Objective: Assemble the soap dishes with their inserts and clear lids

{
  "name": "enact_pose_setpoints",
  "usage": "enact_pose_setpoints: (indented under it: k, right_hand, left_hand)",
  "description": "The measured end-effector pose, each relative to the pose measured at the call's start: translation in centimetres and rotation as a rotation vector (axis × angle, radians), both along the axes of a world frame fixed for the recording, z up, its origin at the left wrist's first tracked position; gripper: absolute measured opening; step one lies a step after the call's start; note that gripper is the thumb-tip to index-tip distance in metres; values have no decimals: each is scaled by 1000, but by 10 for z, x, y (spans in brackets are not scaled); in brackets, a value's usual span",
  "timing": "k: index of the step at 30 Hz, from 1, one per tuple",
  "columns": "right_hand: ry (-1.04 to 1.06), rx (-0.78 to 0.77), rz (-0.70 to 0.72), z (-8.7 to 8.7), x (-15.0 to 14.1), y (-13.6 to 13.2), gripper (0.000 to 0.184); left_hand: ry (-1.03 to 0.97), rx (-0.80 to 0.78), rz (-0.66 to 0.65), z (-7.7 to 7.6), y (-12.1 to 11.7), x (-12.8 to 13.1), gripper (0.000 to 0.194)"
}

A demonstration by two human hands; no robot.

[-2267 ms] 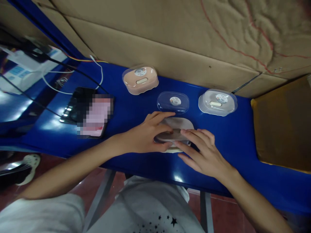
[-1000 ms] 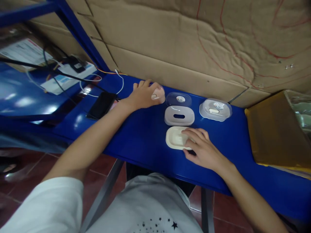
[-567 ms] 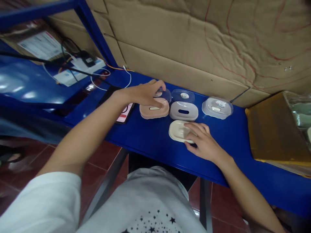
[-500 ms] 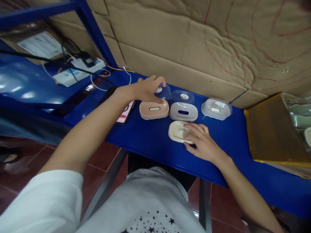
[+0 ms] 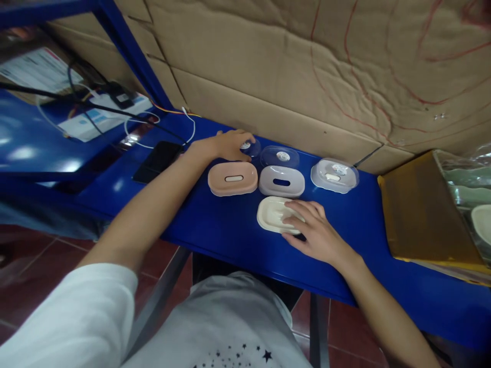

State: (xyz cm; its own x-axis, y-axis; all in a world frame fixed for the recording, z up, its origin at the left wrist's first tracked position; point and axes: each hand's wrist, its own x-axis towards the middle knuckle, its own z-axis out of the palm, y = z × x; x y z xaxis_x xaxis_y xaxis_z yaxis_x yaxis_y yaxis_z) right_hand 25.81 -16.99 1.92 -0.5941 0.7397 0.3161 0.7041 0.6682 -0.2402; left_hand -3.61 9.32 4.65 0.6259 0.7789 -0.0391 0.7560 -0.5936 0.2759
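My left hand (image 5: 233, 145) reaches to the back of the blue table, fingers and thumb curved around a clear plastic lid (image 5: 252, 149) with a round sticker. Just in front of that lid lies a pink oval soap dish (image 5: 215, 180). Beside it are a pale lilac soap dish (image 5: 267, 183) with an oblong slot and, behind, a second clear lid (image 5: 268, 156). Nearer to me, my right hand (image 5: 316, 231) grips the right end of a cream soap dish (image 5: 270, 214), which rests on the table. Its fingers hide that end.
To the right sits a white soap dish (image 5: 319, 176) under a clear cover. A cardboard box (image 5: 425, 209) holding green and cream pieces stands farther right. On the left are a dark phone (image 5: 159, 161), cables and a white power strip (image 5: 80, 125). Cardboard (image 5: 245, 71) lines the back.
The view has shifted a little. My left thumb has moved back off the pink dish's rim to the clear lid's edge. My right hand stays on the cream dish.
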Motion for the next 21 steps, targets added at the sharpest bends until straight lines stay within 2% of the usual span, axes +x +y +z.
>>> enact_pose_setpoints:
  k: [2, 4, 7, 9, 14, 17, 21]
  right_hand:
    - [4, 7, -1, 0, 1, 0, 20]
    - [11, 22, -2, 0, 2, 1, 19]
    - [26, 47, 3, -1, 2, 3, 18]
    - [30, 59, 7, -2, 1, 4, 18]
    - [29, 77, 8, -2, 1, 6, 15]
    - [26, 77, 3, -2, 1, 6, 13]
    - [27, 65, -9, -2, 2, 5, 13]
  left_hand:
    - [12, 28, 16, 5, -26, -6, 52]
    - [17, 64, 4, 8, -58, -14, 53]
    - [28, 55, 30, 2, -102, -27, 71]
    - [10, 43, 65, -8, -121, -36, 84]
    - [-100, 38, -25, -26, -132, -53, 56]
    - [-157, -4, -68, -24, -133, -60, 49]
    - [-145, -56, -149, -14, -138, -66, 47]
